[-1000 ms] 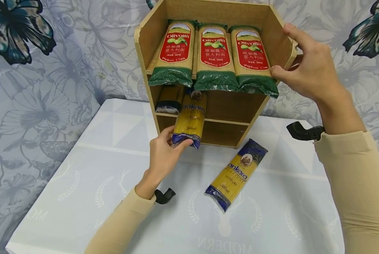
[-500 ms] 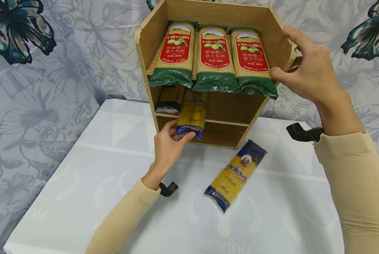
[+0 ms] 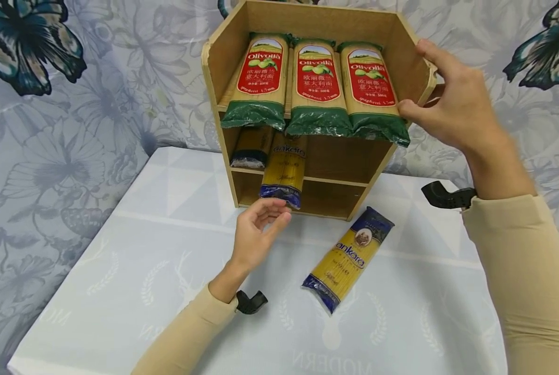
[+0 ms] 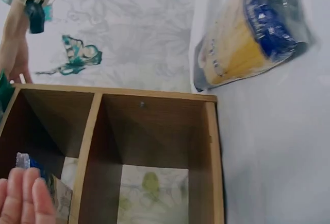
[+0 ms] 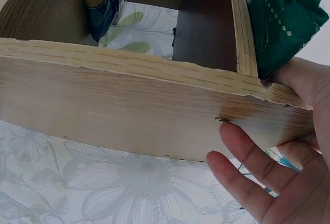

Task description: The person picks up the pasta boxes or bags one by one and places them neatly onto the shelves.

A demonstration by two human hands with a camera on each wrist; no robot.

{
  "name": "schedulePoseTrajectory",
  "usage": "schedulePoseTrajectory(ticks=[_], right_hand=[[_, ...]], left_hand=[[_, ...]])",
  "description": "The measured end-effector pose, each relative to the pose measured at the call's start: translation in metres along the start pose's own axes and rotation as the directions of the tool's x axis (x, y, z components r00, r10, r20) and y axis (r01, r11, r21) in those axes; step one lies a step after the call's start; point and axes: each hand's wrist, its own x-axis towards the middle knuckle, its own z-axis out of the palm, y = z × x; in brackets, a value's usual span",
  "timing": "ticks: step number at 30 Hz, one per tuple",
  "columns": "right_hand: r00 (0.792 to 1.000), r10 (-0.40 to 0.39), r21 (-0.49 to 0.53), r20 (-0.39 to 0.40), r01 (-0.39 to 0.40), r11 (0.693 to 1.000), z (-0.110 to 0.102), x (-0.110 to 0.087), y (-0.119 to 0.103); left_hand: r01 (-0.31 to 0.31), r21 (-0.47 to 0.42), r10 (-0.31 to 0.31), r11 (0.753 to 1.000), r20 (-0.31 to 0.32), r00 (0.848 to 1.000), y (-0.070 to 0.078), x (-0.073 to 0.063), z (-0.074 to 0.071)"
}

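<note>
A yellow and blue Ankara spaghetti pack [image 3: 284,169] lies in the middle compartment of a wooden shelf [image 3: 335,179], its blue end jutting out in front. Just below that end is my left hand [image 3: 256,234], fingers together and lightly bent, fingertips right at the wrapper. The left wrist view shows those fingers [image 4: 26,193] fairly straight, with nothing pinched. My right hand [image 3: 462,99] grips the shelf's upper right side panel, thumb at the front edge and fingers along the outside [image 5: 252,157]. A second Ankara pack [image 3: 349,258] lies slanted on the table.
Three red-labelled Olivoila spaghetti packs [image 3: 319,78] fill the top tier, their green ends overhanging the front. A darker-ended pack [image 3: 251,148] sits left in the middle compartment. The table has a pale patterned cloth [image 3: 166,260]; floral wallpaper [image 3: 96,104] rises behind.
The left hand has slid the Ankara pack farther into the middle compartment, then let go and dropped slightly below its end. The right hand has kept its hold on the shelf.
</note>
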Motion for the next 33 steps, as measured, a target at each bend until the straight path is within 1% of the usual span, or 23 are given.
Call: schedulePoseTrajectory(ticks=[2, 4, 7, 11, 16, 18, 23, 33], right_hand=[[1.000, 0.011, 0.009, 0.006, -0.011, 1.000, 0.001, 0.000, 0.000], [1.000, 0.016, 0.009, 0.006, -0.016, 1.000, 0.002, 0.000, 0.000], [1.000, 0.021, 0.006, 0.000, -0.021, 1.000, 0.001, 0.000, 0.001], [1.000, 0.017, 0.007, -0.004, -0.017, 1.000, 0.000, 0.000, 0.001], [1.000, 0.015, 0.025, 0.011, -0.016, 1.000, 0.001, -0.001, -0.001], [1.000, 0.023, 0.031, 0.016, -0.024, 0.999, 0.001, -0.001, -0.001], [0.999, 0.030, 0.030, 0.018, -0.030, 0.999, 0.002, -0.001, -0.001], [1.000, 0.012, 0.020, 0.005, -0.013, 1.000, 0.002, 0.000, -0.001]], left_hand=[[0.069, -0.033, -0.067, 0.997, 0.059, 0.996, 0.002, 0.003, -0.001], [0.121, -0.035, -0.118, 0.992, 0.097, 0.988, 0.002, 0.006, -0.003], [0.159, -0.041, -0.152, 0.986, 0.131, 0.980, 0.003, 0.011, -0.006], [0.171, -0.068, -0.158, 0.983, 0.165, 0.974, 0.003, 0.020, -0.006], [0.199, -0.110, -0.175, 0.974, 0.198, 0.964, 0.000, 0.031, -0.006], [0.210, -0.114, -0.183, 0.971, 0.211, 0.960, -0.002, 0.035, -0.006], [0.220, -0.090, -0.193, 0.971, 0.245, 0.950, -0.006, 0.044, -0.007], [0.237, -0.043, -0.218, 0.971, 0.262, 0.940, -0.011, 0.058, -0.010]])
